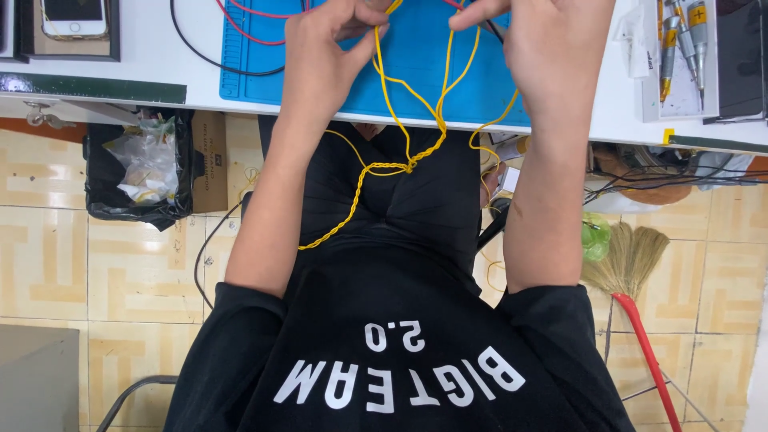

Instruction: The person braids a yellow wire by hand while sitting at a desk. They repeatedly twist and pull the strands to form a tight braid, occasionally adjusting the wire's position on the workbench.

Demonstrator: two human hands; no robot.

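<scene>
Both my hands are raised over the blue work mat [424, 80] at the white table's near edge. My left hand [324, 60] pinches loose strands of yellow wire [400, 88] between thumb and fingers. My right hand [544, 56] holds other strands of the same wire near the top of the view. The loose strands run down and join into a twisted, braided yellow length [352, 200] that hangs over my black shirt towards my left forearm.
Red and black cables [240, 32] lie on the mat's far left. A phone [74, 16] rests at the table's left, yellow-handled tools [680, 40] at the right. Below: a black bin with bagged rubbish [140, 164], a broom [632, 272], tiled floor.
</scene>
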